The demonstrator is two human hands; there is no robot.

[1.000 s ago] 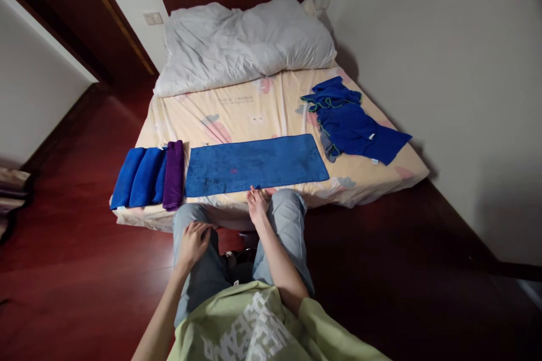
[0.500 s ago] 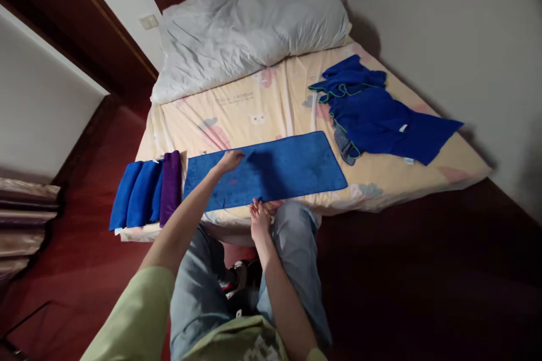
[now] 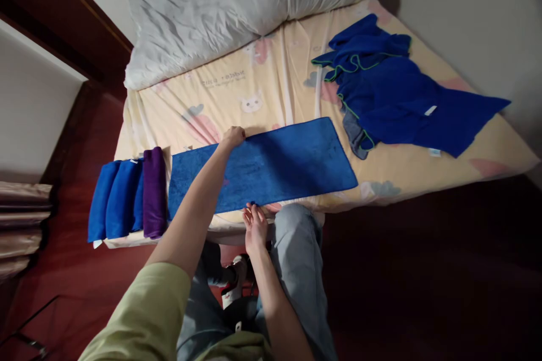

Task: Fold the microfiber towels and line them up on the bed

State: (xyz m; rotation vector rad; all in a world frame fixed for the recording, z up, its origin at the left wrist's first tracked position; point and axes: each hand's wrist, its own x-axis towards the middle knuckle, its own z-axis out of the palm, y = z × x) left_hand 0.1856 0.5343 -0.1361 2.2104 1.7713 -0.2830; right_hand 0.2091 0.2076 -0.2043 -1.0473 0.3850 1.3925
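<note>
Blue towel (image 3: 292,163) spread flat in a long strip near the front edge of the bed (image 3: 271,82), long sides running across in front of the person; surface mostly smooth, corners on the right side square and lying down; left hand (image 3: 234,136) at the far edge of the strip, left of its middle, back of the hand up, fingers bent; whether they pinch the cloth or merely rest on it, cannot tell; right hand (image 3: 256,231) at the near edge, palm turned up, fingers loosely curled, tips meeting the hem beside the right knee (image 3: 296,225); a firm hold there cannot be made out either; to the left, a row of compact blue bundles (image 3: 122,197) with a purple bundle (image 3: 154,192) at its inner end, just beside the strip; these look finished, though rolled or folded is hard to say; to the right, a loose heap of blue cloth (image 3: 389,90), green edging showing, a greyish piece (image 3: 354,135) poking out beneath; this pile looks untouched so far; judged by the layout, work is partway: several pieces done, one laid out and not yet bundled, the crumpled ones left over; how many lie in the heap, cannot count; white quilt (image 3: 203,22) bunched at the far end, well apart from the hands.
</note>
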